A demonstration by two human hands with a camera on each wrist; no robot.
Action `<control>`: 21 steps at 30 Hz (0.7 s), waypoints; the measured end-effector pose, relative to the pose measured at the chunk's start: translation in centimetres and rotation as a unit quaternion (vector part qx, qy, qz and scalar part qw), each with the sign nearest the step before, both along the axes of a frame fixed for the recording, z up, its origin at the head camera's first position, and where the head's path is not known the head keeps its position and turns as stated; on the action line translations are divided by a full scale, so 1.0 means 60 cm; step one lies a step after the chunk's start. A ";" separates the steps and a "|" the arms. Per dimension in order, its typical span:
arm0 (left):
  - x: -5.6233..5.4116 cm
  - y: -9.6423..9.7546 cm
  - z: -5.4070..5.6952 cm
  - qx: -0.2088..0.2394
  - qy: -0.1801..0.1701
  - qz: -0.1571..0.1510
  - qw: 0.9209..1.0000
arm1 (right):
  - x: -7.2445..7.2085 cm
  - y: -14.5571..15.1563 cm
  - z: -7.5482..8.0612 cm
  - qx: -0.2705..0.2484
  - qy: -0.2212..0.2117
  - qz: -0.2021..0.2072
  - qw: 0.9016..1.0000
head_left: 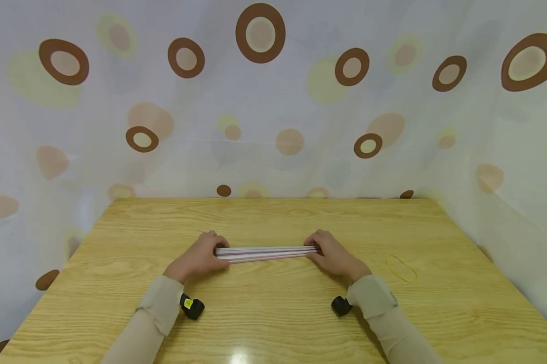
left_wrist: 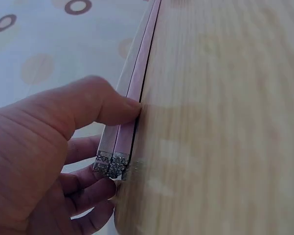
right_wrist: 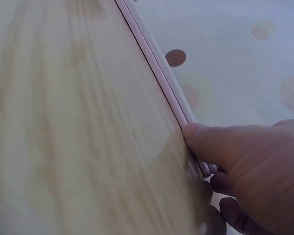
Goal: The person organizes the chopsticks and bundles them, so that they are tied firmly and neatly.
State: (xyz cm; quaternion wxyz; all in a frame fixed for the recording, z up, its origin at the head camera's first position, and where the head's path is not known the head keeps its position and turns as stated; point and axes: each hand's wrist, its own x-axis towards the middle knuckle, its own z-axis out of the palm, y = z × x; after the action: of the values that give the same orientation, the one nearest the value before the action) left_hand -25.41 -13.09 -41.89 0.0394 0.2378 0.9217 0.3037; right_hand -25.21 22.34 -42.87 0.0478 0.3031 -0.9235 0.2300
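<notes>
A bundle of long thin chopsticks [head_left: 266, 254], pale pink, white and lilac, is held level across the middle of the table. My left hand [head_left: 202, 257] grips its left end and my right hand [head_left: 332, 254] its right end. In the left wrist view the left thumb [left_wrist: 112, 105] presses on the pink chopstick [left_wrist: 146, 49], and silver patterned ends [left_wrist: 118, 165] poke out beside the curled fingers. The right wrist view has the right thumb [right_wrist: 205, 142] against the other end of the chopsticks [right_wrist: 160, 73]. The palms hide parts of both ends.
A yellow rubber band [head_left: 406, 263] lies on the wood-grain table [head_left: 264, 313], right of the right hand. Curtains with brown and beige circles [head_left: 260, 136] hang behind the table and along both sides. A small black camera [head_left: 193, 308] sits at each wrist.
</notes>
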 end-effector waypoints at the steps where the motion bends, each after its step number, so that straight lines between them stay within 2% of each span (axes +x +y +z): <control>1: -0.003 0.000 0.000 0.008 -0.010 0.002 1.000 | -0.002 0.001 0.000 -0.006 -0.007 0.005 1.000; 6: -0.014 0.005 0.000 0.030 -0.050 0.022 0.998 | -0.007 0.001 0.005 -0.003 -0.026 0.018 1.000; 9: -0.016 0.010 0.000 0.016 -0.053 0.037 0.998 | -0.007 -0.005 0.006 0.023 -0.025 0.022 0.999; 14: -0.016 0.018 0.004 -0.015 -0.042 0.052 0.998 | -0.004 -0.015 0.008 0.087 0.014 0.016 0.996; 17: -0.016 0.022 0.007 -0.018 -0.048 0.055 0.997 | -0.002 -0.021 0.010 0.115 0.040 0.012 0.992; 21: -0.016 0.027 0.008 -0.025 -0.053 0.049 0.997 | -0.001 -0.026 0.015 0.145 0.049 0.010 0.988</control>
State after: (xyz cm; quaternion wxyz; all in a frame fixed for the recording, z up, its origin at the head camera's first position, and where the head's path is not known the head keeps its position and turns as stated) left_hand -26.34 -11.48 -41.42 0.0788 0.1748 0.9362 0.2946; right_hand -25.27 20.77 -41.95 0.0466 0.3273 -0.9404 0.0793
